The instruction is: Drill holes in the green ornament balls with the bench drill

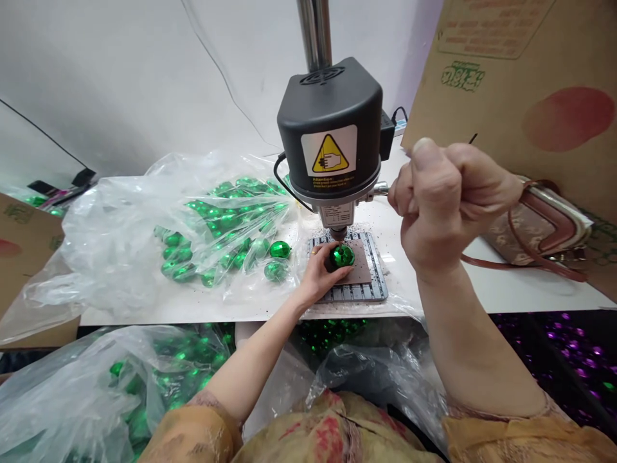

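Observation:
Below the head of a small black drill press [330,122], my left hand [321,273] grips a shiny green faceted ball [344,255] between thumb and fingers. The ball rests on a brown board [361,265] that lies on the slotted grey base plate [379,283]. Directly above the ball is the drill chuck [339,233]; I cannot make out whether a bit touches it. My right hand [436,199] is closed in a fist around the feed lever [380,189] on the press's right side. The fist hides the lever's end.
A clear plastic bag [110,238] of green balls spreads over the white table [193,308] at left, with loose balls near the base plate. Another bag [62,386] of balls sits below the table's front edge. A cardboard box [482,109] and a handbag [535,231] stand at right.

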### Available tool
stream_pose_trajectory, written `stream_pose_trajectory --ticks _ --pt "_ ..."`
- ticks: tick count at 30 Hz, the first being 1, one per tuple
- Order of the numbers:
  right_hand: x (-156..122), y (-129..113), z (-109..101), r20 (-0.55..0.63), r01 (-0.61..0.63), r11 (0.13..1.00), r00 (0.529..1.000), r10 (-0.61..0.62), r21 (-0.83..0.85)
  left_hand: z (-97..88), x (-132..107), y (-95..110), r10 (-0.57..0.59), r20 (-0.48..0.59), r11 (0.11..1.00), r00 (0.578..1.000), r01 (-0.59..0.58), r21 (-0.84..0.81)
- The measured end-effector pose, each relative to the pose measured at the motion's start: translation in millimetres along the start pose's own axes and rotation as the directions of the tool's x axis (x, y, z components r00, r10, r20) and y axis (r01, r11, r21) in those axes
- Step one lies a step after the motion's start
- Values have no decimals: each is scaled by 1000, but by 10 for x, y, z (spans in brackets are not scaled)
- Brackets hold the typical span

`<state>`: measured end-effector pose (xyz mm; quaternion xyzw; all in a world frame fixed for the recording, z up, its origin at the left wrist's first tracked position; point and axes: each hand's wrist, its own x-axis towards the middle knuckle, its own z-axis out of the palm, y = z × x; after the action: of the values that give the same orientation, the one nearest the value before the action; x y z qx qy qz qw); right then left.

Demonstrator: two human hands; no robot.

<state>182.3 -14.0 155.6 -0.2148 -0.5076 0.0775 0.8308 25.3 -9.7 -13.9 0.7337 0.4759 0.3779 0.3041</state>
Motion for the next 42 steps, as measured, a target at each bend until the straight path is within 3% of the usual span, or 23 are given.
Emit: stream_pose_trajectory --ticks 14,23,32,35,38,42 --pt "-232 113 -147 6 156 987 988 -156 -44 6 -10 -21 29 -1 999 1000 -29 -13" --pt "-318 203 -213 50 269 963 962 -270 21 8 -5 -20 50 -13 999 999 -50 -16" --pt "-423 242 -299 103 289 955 950 -295 65 8 -6 -3 38 -18 999 999 -38 -22" --pt "-403 171 -269 88 232 972 968 -234 29 9 -6 -6 37 -16 999 999 -37 -25" --pt "-231 26 -158 46 92 995 995 -91 -35 24 0 24 21 -28 999 999 -22 -25" --pt "80 -114 4 44 -108 990 993 113 -94 57 -120 153 3 -173 998 985 7 59"
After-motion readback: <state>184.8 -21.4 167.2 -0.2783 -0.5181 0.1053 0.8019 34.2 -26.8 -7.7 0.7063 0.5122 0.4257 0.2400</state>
